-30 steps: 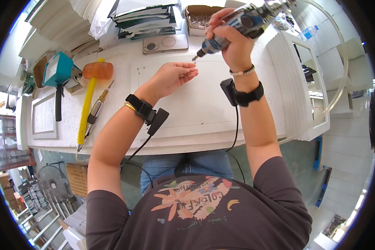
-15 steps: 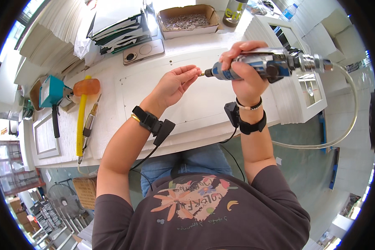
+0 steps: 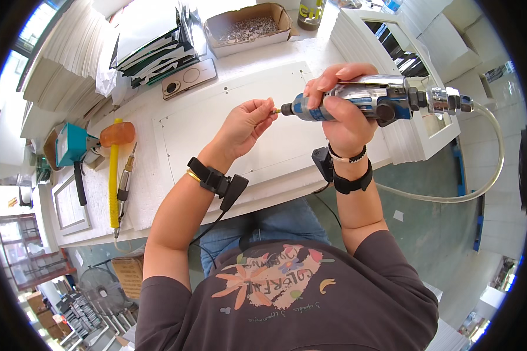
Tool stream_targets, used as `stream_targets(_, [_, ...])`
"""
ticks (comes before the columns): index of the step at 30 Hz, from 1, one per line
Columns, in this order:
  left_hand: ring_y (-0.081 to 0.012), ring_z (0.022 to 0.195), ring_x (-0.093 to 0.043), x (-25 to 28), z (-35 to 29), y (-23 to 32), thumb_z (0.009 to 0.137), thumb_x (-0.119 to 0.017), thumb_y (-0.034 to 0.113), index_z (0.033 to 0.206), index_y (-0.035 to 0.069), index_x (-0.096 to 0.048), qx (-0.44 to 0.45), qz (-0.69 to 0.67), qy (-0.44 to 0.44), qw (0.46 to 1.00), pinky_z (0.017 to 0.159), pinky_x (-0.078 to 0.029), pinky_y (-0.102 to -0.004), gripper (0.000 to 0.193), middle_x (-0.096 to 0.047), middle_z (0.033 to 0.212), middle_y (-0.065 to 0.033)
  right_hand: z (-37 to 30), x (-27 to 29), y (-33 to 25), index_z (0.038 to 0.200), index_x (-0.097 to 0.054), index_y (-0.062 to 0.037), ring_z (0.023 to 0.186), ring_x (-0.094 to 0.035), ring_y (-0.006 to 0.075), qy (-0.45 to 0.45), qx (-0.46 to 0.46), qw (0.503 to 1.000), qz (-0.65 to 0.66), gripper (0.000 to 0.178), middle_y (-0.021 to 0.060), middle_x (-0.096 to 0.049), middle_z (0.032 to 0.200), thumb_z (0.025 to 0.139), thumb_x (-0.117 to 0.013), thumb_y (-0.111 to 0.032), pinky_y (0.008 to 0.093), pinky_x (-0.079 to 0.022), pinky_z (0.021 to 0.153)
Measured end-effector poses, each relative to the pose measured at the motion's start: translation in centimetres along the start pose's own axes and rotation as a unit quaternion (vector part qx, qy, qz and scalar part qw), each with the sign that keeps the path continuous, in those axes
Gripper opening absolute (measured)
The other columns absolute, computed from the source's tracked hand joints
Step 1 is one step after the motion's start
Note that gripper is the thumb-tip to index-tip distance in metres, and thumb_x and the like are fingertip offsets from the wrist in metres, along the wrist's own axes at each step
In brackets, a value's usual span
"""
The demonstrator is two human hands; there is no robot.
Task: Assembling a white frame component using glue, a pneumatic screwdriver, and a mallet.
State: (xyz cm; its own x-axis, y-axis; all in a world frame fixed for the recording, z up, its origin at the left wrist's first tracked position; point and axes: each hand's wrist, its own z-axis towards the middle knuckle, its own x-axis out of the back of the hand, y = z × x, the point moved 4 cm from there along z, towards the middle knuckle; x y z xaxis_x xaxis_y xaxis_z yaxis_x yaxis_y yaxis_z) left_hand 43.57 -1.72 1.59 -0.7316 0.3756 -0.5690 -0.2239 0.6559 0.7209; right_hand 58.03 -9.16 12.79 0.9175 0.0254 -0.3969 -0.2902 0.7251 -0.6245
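Observation:
My right hand (image 3: 348,120) is wrapped round a silver and blue air screwdriver (image 3: 399,96), held level above the bench with its nose pointing left. A clear hose (image 3: 500,149) runs from its back end. At the nose, my left hand (image 3: 245,127) pinches thumb and fingers together at the small brass-coloured tip (image 3: 277,111); whatever lies between the fingertips is too small to make out. Below both hands lies a flat white panel (image 3: 202,126) with small dark spots along its edges.
A cardboard box (image 3: 223,49) of small metal pieces stands at the back, beside a phone (image 3: 188,79) and stacked folders (image 3: 158,44). Left are an orange-headed mallet (image 3: 117,134), a slim air tool (image 3: 125,181) and a teal box (image 3: 71,143). White framed doors (image 3: 413,137) are stacked right.
The view has shifted a little. My left fingers have closed more tightly at the screwdriver's tip, and the tool sits slightly lower against the panel behind it.

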Motion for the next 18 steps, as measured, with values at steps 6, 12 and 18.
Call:
stream_targets(6, [-0.0026,0.071,-0.057,-0.2,0.0,0.3,0.088,-0.057,0.019,0.088,0.006,-0.056,0.011,0.035,-0.029,0.999,0.065,-0.05,-0.0104,0.013,-0.058,0.081,0.0007,0.2,0.6,-0.3,0.097,-0.048,-0.001,0.061,-0.058,0.0204,0.025,0.015,0.999,0.041,0.031,0.0138,-0.056,0.08,0.067,-0.051,0.005,0.0375,-0.05,0.066])
stream_targets(12, [-0.0027,0.069,-0.057,-0.3,-0.1,0.5,0.087,-0.058,0.018,0.089,0.005,-0.058,0.025,0.077,-0.042,0.996,0.064,-0.05,-0.0109,0.013,-0.059,0.083,-0.0004,0.3,1.6,0.2,0.095,-0.051,-0.0016,0.06,-0.058,0.0213,0.06,-0.018,0.996,0.071,0.029,0.0136,-0.056,0.079,0.066,-0.05,0.001,0.0382,-0.049,0.066])
stream_targets(18, [-0.0065,0.077,-0.057,-0.3,0.0,0.6,0.085,-0.061,0.015,0.091,0.005,-0.06,-0.01,0.136,-0.044,0.99,0.071,-0.048,-0.0169,0.012,-0.06,0.086,-0.0023,-0.4,2.4,0.8,0.092,-0.053,0.0002,0.059,-0.057,0.0204,0.167,-0.038,0.983,0.062,0.026,0.012,-0.057,0.076,0.067,-0.049,-0.001,0.038,-0.049,0.068])
